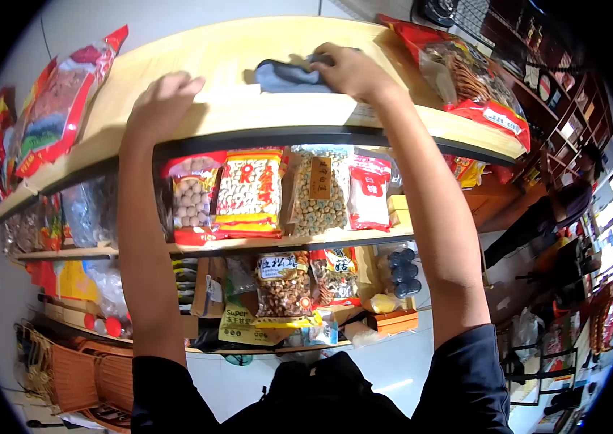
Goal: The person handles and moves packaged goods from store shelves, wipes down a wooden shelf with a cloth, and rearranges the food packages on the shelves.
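Observation:
My right hand (353,71) grips a blue-grey cloth (286,78) and presses it on the pale wooden top shelf (209,50), just behind the front lip. Part of the cloth is bunched up under the fingers. To the left, my left hand (162,105) is closed over the shelf's front lip (248,116), its fingers curled and their tips partly hidden. On the shelf, a red-edged bag of dried goods (64,98) lies at the left end. Another red bag of dried goods (466,76) sits right of my right arm.
Lower shelves hold a bag of white nuts or beans (250,188), a bag of pale seeds (319,192), a red-and-white bag (370,194) and a bag of dried mushrooms (283,286). A wicker chair (75,372) stands lower left. A person (545,213) is at the right.

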`<state>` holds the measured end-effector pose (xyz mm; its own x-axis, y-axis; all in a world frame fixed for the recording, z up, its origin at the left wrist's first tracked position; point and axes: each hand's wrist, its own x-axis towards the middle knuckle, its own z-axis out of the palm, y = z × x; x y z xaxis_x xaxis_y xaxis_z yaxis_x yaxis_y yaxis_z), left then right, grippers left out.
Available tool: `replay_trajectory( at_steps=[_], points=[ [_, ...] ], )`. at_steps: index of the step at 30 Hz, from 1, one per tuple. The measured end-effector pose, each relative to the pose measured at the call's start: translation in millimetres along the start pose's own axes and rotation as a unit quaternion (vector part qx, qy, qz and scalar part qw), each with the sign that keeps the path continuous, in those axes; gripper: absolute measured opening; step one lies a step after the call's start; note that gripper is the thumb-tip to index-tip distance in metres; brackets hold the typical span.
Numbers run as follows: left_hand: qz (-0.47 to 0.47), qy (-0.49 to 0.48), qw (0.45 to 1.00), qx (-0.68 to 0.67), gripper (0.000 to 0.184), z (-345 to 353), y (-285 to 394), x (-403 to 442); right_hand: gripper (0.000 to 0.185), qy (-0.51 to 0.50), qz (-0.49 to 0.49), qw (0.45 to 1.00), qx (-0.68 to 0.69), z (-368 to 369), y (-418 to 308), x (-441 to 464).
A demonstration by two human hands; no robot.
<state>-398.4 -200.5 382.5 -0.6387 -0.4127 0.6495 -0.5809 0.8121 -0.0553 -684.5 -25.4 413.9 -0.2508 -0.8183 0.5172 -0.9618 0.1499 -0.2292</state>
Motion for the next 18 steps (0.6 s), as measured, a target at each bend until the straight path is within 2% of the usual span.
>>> replay_trajectory(
  at_steps=[1,2,3,4,5,9,12,15,18],
  points=[
    [0.103,0.026,0.991,0.082,0.044,-2.2,2.3,-2.8,0.041,-0.002,0.034,0.999,-0.029,-4.0,-2.7,-1.7],
    [0.147,0.077,0.986,0.035,0.047,-6.1,3.9,-2.1,0.040,0.004,0.051,0.997,-0.054,-4.1,-1.7,-2.4],
    [0.139,0.078,0.987,0.032,0.047,-18.5,13.4,1.5,0.040,0.013,0.066,0.995,-0.078,-4.7,-0.1,-0.5],
    [-0.008,-0.022,0.998,-0.057,0.043,-34.3,27.7,7.5,0.041,0.011,0.063,0.995,-0.082,-5.4,0.3,0.8],
    [-0.155,-0.123,0.970,-0.144,0.039,-41.7,36.3,9.3,0.042,0.007,0.058,0.995,-0.084,-5.2,2.4,1.6],
    [-0.154,-0.129,0.964,-0.175,0.044,-37.5,29.5,7.1,0.042,-0.041,-0.015,0.999,0.021,-6.4,-1.9,2.1],
    [-0.129,-0.080,0.976,-0.156,0.045,-30.2,29.5,6.1,0.037,-0.065,-0.001,0.997,0.048,-9.2,-7.2,-0.6],
    [-0.139,-0.079,0.974,-0.163,0.047,-30.7,29.4,8.2,0.036,-0.060,-0.012,0.997,0.041,-9.5,-8.1,-1.8],
    [-0.147,-0.121,0.971,-0.148,0.047,-35.0,29.9,9.8,0.036,-0.055,-0.014,0.998,0.041,-11.9,-10.7,-3.9]
  ],
)
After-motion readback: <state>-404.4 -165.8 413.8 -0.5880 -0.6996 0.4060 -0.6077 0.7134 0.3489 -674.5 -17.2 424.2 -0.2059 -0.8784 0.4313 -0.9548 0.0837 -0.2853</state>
